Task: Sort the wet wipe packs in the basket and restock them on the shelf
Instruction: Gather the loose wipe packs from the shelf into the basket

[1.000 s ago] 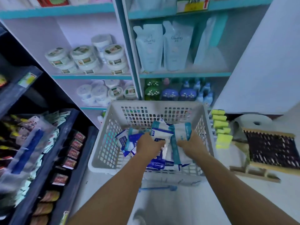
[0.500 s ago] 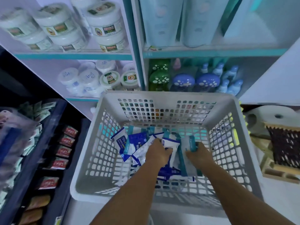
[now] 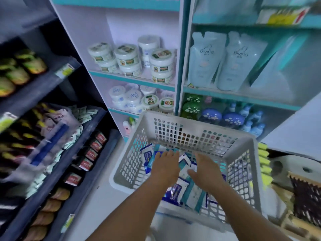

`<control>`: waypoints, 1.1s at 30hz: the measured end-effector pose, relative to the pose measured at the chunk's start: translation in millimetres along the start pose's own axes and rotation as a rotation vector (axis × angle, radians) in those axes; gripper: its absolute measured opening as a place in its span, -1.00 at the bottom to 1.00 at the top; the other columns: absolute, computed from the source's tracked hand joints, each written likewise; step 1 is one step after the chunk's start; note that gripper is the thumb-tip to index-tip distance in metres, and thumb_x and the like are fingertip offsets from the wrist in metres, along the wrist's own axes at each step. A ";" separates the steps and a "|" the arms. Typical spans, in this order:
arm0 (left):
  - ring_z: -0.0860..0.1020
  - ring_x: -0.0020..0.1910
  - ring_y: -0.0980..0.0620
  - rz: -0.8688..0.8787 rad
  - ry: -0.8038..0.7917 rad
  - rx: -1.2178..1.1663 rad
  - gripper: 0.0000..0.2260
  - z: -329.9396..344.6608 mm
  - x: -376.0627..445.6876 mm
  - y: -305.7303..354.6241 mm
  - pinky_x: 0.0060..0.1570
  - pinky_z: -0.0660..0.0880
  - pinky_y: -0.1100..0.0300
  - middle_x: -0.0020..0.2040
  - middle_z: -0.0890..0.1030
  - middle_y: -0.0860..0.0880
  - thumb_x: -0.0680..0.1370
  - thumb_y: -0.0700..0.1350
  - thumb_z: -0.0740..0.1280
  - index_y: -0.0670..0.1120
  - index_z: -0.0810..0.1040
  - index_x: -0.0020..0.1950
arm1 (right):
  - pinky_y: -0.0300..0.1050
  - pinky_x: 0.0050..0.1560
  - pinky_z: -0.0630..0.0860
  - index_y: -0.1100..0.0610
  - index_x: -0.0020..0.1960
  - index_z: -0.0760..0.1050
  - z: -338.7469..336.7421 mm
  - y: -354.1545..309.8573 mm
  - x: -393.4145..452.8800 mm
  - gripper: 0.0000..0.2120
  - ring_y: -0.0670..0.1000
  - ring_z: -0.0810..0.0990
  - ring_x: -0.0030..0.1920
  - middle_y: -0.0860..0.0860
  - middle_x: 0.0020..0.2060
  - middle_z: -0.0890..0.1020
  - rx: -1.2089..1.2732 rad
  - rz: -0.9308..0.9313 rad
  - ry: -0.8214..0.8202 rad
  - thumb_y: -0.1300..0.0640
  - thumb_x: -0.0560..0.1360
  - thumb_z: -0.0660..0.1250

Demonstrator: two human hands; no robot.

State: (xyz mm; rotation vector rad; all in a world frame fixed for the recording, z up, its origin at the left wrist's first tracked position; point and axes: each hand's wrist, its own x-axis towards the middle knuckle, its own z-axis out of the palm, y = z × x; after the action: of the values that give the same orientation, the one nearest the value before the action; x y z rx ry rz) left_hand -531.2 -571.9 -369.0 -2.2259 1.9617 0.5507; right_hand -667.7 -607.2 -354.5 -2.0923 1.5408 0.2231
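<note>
The shelf (image 3: 173,49) fills the far side, its left bays stacked with white tubs (image 3: 128,60) and its right bays with pale refill pouches (image 3: 225,61) above green and blue bottles (image 3: 213,115). A dark rack (image 3: 52,136) of snack packets runs down your left.

In front of you sits the white slotted basket (image 3: 243,162), and the wet wipe packs (image 3: 178,190) lie loose on its floor in a jumbled heap, blue ones and teal-edged ones mixed and overlapping.

Both your hands are down inside it. Your left hand (image 3: 165,167) lies flat with straight fingers over the far-left packs; your right hand (image 3: 206,173) is spread open above the middle of the heap. Neither grip is closed on anything.

These packs look light, soft and glossy, so they will likely slide over each other and sag if pinched at a corner. Take each one across its short width, thumb on one face and fingers under the other, and gather like colours together before you lift.
</note>
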 end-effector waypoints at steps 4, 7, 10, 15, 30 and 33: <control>0.16 0.50 -0.07 -0.059 0.125 -0.078 -0.48 -49.1 -49.5 -18.7 0.46 0.05 0.01 0.53 0.19 -0.07 0.63 0.00 0.18 -0.06 0.09 0.54 | 0.01 0.52 0.03 0.09 0.57 -0.03 -26.3 -43.8 -29.1 -0.31 0.05 0.07 0.53 0.03 0.54 0.11 -0.026 -0.181 0.045 -0.08 0.57 0.21; 0.22 0.47 -0.05 -0.129 0.212 -0.069 -0.48 -87.5 -91.6 -41.6 0.44 0.09 0.04 0.50 0.24 -0.05 0.62 0.01 0.18 -0.05 0.11 0.53 | 0.00 0.52 0.02 0.09 0.56 -0.03 -48.0 -85.4 -51.3 -0.33 0.04 0.04 0.54 0.04 0.54 0.10 -0.072 -0.309 0.076 -0.09 0.59 0.19; 0.22 0.46 -0.05 -0.211 0.280 -0.047 -0.48 -120.9 -135.6 -71.5 0.43 0.10 0.05 0.49 0.26 -0.03 0.62 0.03 0.17 -0.04 0.12 0.53 | -0.01 0.47 0.10 0.11 0.54 0.04 -66.0 -133.4 -73.1 -0.36 0.06 0.14 0.50 0.06 0.51 0.19 -0.108 -0.412 0.114 -0.09 0.58 0.20; 0.29 0.42 -0.06 -0.353 0.393 -0.060 -0.50 -159.7 -211.8 -127.2 0.43 0.16 0.03 0.46 0.32 -0.02 0.60 0.05 0.18 -0.01 0.17 0.51 | -0.04 0.40 0.21 0.12 0.49 0.12 -82.7 -217.0 -114.8 -0.43 0.09 0.24 0.44 0.07 0.44 0.29 -0.150 -0.577 0.174 -0.07 0.58 0.21; 0.29 0.43 -0.07 -0.592 0.636 0.013 -0.49 -229.1 -423.0 -318.1 0.42 0.14 0.04 0.47 0.31 -0.01 0.61 0.08 0.17 -0.02 0.16 0.52 | -0.02 0.48 0.10 0.08 0.57 -0.03 -51.0 -482.2 -220.1 -0.33 0.04 0.10 0.52 0.01 0.53 0.13 -0.138 -0.906 0.238 -0.10 0.59 0.18; 0.29 0.43 -0.07 -0.632 0.667 0.018 -0.47 -235.0 -447.2 -346.0 0.39 0.16 0.04 0.47 0.31 -0.01 0.61 0.10 0.17 -0.02 0.14 0.53 | -0.04 0.48 0.11 0.10 0.56 -0.01 -45.2 -519.6 -234.2 -0.33 0.04 0.10 0.52 0.03 0.53 0.14 -0.144 -0.941 0.244 -0.10 0.59 0.19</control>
State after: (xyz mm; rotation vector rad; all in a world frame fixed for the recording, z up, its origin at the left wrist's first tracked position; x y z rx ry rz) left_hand -189.7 -179.7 -45.8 -3.0573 1.2642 -0.3284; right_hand -273.5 -323.7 -52.7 -2.7805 0.5112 -0.2804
